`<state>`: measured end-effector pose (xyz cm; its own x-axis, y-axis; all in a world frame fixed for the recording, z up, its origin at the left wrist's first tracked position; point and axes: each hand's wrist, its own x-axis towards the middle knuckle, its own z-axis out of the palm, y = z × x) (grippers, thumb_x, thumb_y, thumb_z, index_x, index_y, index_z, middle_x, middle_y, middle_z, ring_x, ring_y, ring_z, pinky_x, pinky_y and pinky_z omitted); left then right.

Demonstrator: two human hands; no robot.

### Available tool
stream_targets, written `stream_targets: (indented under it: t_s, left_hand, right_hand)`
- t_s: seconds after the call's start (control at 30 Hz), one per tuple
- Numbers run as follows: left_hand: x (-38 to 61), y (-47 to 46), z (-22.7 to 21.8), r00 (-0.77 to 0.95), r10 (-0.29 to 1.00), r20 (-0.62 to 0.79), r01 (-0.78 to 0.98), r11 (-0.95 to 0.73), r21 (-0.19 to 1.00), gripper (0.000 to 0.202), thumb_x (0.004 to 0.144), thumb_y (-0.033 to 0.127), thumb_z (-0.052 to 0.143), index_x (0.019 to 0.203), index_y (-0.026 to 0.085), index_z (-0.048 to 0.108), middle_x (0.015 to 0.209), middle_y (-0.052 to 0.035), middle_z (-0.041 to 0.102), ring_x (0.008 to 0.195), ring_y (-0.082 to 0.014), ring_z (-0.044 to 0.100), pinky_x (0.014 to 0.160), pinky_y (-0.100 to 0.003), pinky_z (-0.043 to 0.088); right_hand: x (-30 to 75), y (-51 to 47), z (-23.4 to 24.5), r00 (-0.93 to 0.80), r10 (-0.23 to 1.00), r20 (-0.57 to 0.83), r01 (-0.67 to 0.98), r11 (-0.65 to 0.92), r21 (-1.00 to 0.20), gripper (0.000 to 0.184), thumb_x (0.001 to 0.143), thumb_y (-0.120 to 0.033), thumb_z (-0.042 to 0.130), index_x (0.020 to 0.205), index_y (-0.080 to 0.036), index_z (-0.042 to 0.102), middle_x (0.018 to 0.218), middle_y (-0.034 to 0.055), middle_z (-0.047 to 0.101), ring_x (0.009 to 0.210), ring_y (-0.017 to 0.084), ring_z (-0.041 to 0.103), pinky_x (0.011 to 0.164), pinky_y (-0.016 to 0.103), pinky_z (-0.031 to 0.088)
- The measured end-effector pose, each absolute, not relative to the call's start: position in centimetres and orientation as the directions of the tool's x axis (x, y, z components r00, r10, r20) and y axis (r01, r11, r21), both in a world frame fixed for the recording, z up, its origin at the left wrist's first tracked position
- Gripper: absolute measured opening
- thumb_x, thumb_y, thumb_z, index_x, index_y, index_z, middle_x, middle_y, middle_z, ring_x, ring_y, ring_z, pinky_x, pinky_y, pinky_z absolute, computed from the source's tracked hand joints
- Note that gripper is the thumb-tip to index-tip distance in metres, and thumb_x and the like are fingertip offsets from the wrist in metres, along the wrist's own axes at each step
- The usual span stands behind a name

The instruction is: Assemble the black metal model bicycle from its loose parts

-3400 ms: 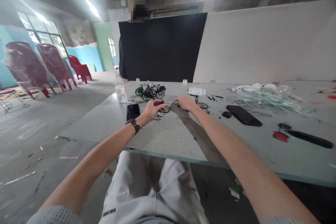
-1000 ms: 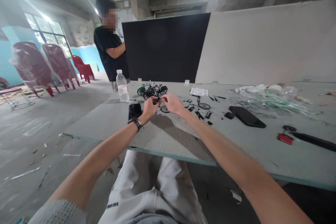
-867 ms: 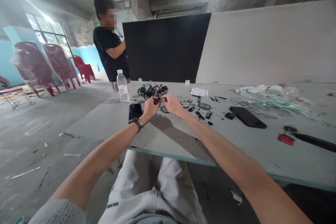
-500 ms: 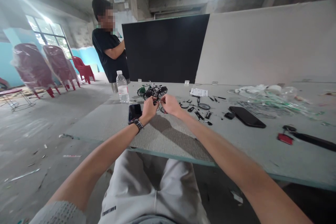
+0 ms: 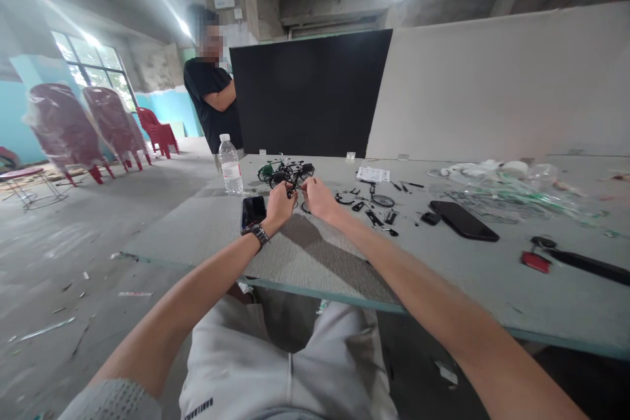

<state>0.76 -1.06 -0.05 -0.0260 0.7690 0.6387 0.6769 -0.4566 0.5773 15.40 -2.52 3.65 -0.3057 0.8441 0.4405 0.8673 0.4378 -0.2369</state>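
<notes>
My left hand [image 5: 281, 203], with a watch on its wrist, pinches a small black model bicycle part [image 5: 293, 193] over the table. Close against it, my right hand [image 5: 319, 199] has thumb and finger pressed together at that part; what lies between them is too small to make out. Assembled miniature bicycles [image 5: 280, 170], one with green on it, stand just behind my hands. Part of a small wheel [image 5: 306, 207] shows under my right hand. To the right lie loose black bicycle parts [image 5: 374, 216] and another small wheel [image 5: 382, 200].
A water bottle [image 5: 230, 167] and a phone [image 5: 253, 211] are on the left. Further right lie an instruction sheet [image 5: 373, 174], a larger phone [image 5: 463, 220], clear plastic packaging [image 5: 522, 177] and a red-tagged key [image 5: 535, 261]. A person in black [image 5: 211, 98] stands behind the table's left end.
My hands stay in nearly the same place, with small finger shifts around the black part. My legs have moved apart under the table. The standing person has shifted slightly right.
</notes>
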Motion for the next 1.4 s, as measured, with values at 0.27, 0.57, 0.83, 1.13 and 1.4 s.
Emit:
stream_targets:
  t_s: [0.27, 0.57, 0.83, 1.13, 1.4]
  left_hand:
    - [0.9, -1.1, 0.0, -0.032, 0.772, 0.635, 0.671, -0.454, 0.587, 0.008, 0.091, 0.017, 0.062, 0.099, 0.016, 0.064, 0.105, -0.0146, 0.073, 0.105, -0.0285, 0.068, 0.093, -0.038, 0.05]
    - [0.7, -1.2, 0.1, -0.017, 0.78, 0.625, 0.693, -0.441, 0.57, 0.011, 0.091, 0.019, 0.063, 0.101, 0.014, 0.064, 0.105, -0.0159, 0.073, 0.104, -0.0295, 0.068, 0.093, -0.04, 0.049]
    - [0.8, -0.8, -0.2, -0.023, 0.777, 0.629, 0.68, -0.449, 0.58, 0.008, 0.09, 0.018, 0.064, 0.099, 0.017, 0.064, 0.107, -0.0148, 0.073, 0.105, -0.0281, 0.068, 0.092, -0.038, 0.05]
    - [0.7, -1.1, -0.1, -0.052, 0.782, 0.622, 0.584, -0.481, 0.654, 0.006, 0.088, 0.015, 0.065, 0.094, 0.015, 0.064, 0.096, -0.013, 0.075, 0.094, -0.0255, 0.07, 0.087, -0.037, 0.05]
    - [1.0, -1.5, 0.3, -0.045, 0.764, 0.643, 0.671, -0.454, 0.587, 0.011, 0.09, 0.016, 0.063, 0.101, 0.017, 0.065, 0.108, -0.0135, 0.072, 0.106, -0.0267, 0.067, 0.095, -0.038, 0.05]
  right_hand:
    - [15.5, -2.4, 3.2, -0.333, 0.86, 0.386, 0.866, 0.441, -0.236, 0.021, 0.1, -0.011, 0.04, 0.108, -0.014, 0.06, 0.102, 0.0165, 0.07, 0.089, 0.026, 0.064, 0.078, 0.033, 0.044]
    - [15.4, -2.9, 3.2, -0.328, 0.84, 0.432, 0.883, 0.435, -0.175, 0.028, 0.094, -0.006, 0.044, 0.117, -0.013, 0.059, 0.126, 0.0217, 0.063, 0.095, 0.026, 0.064, 0.078, 0.033, 0.046]
    - [15.1, -2.8, 3.7, -0.252, 0.881, 0.4, 0.868, 0.389, -0.31, 0.023, 0.104, -0.02, 0.044, 0.108, -0.011, 0.064, 0.106, 0.0187, 0.072, 0.089, 0.025, 0.067, 0.071, 0.03, 0.043]
    - [16.0, -3.8, 4.0, -0.507, 0.74, 0.442, 0.862, 0.44, 0.252, 0.041, 0.103, -0.009, 0.027, 0.126, -0.015, 0.06, 0.113, 0.0222, 0.068, 0.083, 0.025, 0.068, 0.066, 0.031, 0.042]
    - [15.7, -2.4, 3.6, -0.318, 0.859, 0.402, 0.853, 0.444, -0.274, 0.032, 0.107, -0.027, 0.035, 0.113, -0.011, 0.062, 0.082, 0.0148, 0.07, 0.064, 0.022, 0.063, 0.061, 0.03, 0.042]
